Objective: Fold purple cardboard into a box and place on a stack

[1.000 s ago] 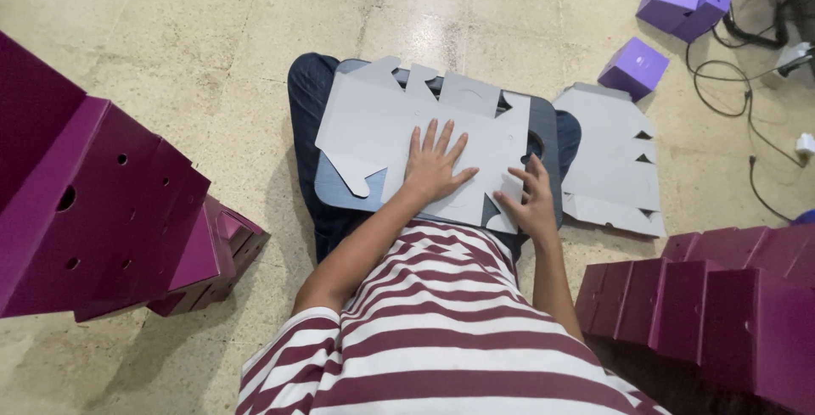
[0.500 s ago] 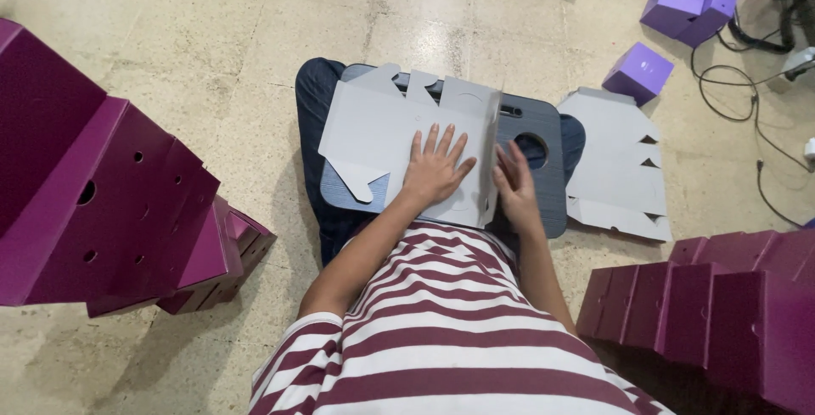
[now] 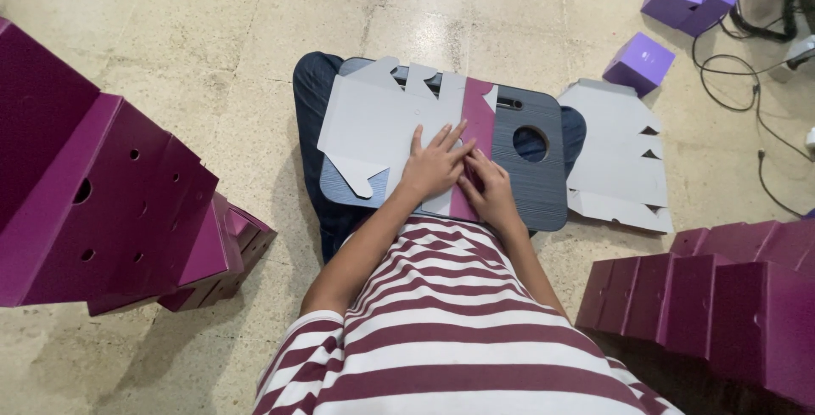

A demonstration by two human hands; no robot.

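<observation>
The left hand point(image 3: 435, 165) lies flat with fingers spread on a grey die-cut cardboard blank point(image 3: 382, 122), pinning it down, while the right hand point(image 3: 491, 187) presses with bent fingers on the blank's folded-over flap point(image 3: 478, 118), which shows its purple face; the two hands touch at the fold line. The blank rests on a dark, ribbed lap tray point(image 3: 543, 186) with rounded corners and a round hole, its right half bare, its left edge overhung by the blank's tabs. The tray's near edge is hidden behind the arms and the striped shirt point(image 3: 450, 347). Another flat grey blank point(image 3: 615, 169) with notched edges lies on the stone floor point(image 3: 212, 33) just beside the tray. Stacks of folded purple cartons point(image 3: 110, 203) crowd both sides, cut off by the frame, with small violet boxes point(image 3: 638, 63) and cables further out
</observation>
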